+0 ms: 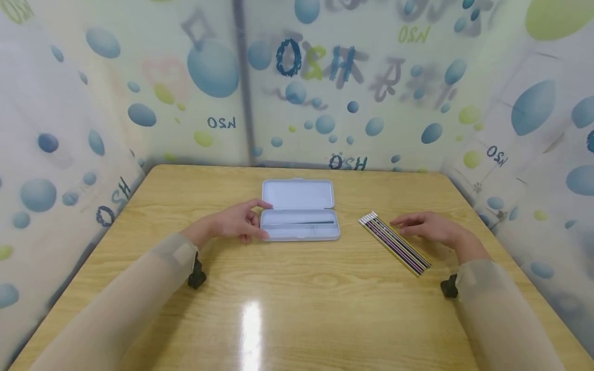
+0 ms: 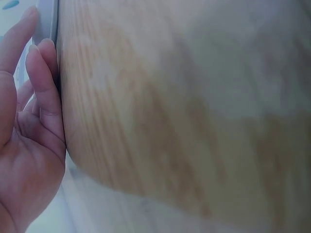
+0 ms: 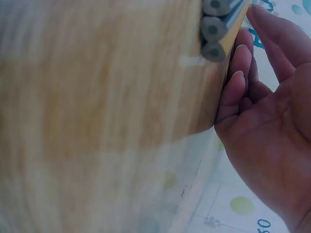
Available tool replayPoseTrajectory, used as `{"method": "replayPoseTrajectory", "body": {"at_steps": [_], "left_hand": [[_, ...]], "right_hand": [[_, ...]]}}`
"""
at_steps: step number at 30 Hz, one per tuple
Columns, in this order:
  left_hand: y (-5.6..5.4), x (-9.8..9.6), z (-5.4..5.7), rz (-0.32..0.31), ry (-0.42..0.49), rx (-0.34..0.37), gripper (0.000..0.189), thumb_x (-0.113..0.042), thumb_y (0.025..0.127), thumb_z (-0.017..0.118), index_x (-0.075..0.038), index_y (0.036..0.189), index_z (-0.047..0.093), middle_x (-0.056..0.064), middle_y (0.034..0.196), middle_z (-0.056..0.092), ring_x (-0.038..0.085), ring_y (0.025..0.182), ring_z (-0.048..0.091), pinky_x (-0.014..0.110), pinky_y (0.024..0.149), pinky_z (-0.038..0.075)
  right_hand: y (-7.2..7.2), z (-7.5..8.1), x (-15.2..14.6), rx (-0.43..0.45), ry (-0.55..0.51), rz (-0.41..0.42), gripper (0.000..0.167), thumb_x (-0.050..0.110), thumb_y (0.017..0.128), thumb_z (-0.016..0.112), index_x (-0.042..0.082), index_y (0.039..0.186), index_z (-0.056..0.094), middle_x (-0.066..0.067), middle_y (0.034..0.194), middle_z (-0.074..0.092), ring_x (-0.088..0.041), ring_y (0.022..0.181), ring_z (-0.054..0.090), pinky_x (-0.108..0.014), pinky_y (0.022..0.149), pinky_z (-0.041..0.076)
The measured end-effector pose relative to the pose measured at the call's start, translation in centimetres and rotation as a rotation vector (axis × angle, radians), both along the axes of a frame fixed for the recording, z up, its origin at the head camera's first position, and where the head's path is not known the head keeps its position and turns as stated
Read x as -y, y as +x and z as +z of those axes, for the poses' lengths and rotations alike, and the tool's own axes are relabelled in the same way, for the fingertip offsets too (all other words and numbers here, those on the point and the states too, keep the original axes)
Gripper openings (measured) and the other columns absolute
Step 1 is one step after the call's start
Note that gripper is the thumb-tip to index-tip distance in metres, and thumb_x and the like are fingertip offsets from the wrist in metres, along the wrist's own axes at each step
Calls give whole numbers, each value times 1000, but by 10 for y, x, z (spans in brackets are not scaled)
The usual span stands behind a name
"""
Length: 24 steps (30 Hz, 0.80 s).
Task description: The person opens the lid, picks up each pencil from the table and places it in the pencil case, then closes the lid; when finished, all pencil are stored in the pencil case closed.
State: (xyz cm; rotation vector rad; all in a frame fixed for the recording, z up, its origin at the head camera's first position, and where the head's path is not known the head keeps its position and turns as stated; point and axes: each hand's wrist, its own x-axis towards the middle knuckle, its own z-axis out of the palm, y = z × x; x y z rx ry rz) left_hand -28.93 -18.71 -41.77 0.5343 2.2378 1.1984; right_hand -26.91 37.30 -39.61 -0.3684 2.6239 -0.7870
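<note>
A pale blue pencil case (image 1: pixel 278 238) lies on the table with its lid (image 1: pixel 298 194) tipped back, hinge side away from me. Inside runs a thin dark strip (image 1: pixel 315 222), too small to identify, above a low divider. My left hand (image 1: pixel 236 222) holds the case's left side, thumb at the front corner and index finger by the hinge. To the right, several striped pencils (image 1: pixel 394 243) lie side by side in a slanted row, silvery ends away from me. Flat, unsharpened ends show in the right wrist view. My right hand (image 1: pixel 429 228) rests beside them, fingers loosely bent, fingertips close to their right side.
The wood-grain table (image 1: pixel 297 299) has a rounded far edge. Patterned sheets (image 1: pixel 297 113) with blue and green spots stand behind it and on both sides. Each wrist bears a small dark device, and a bright light reflection lies on the front of the table.
</note>
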Motion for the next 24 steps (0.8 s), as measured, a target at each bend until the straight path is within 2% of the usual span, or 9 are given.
{"method": "replayPoseTrajectory", "body": {"at_steps": [14,19,24], "left_hand": [[1,0,3,-3,-3,6,90,-26,97,88,-16,167,33,7,90,61,21,69,61,31,66,58],[2,0,2,1,-1,13,90,-27,96,89,-18,167,34,7,90,61,21,69,61,31,66,58],[2,0,2,3,-9,2,90,-28,96,89,-19,167,34,6,90,61,21,68,61,31,66,58]], "right_hand": [[-2,-1,1,8,-15,21,45,35,110,68,15,151,67,-17,155,65,-44,144,58,-60,115,51],[0,-1,4,-16,4,17,43,35,111,68,17,150,68,-15,148,70,-39,138,63,-57,114,51],[1,-1,4,-21,8,12,43,32,111,67,17,150,67,-12,136,73,-28,124,66,-42,103,54]]}}
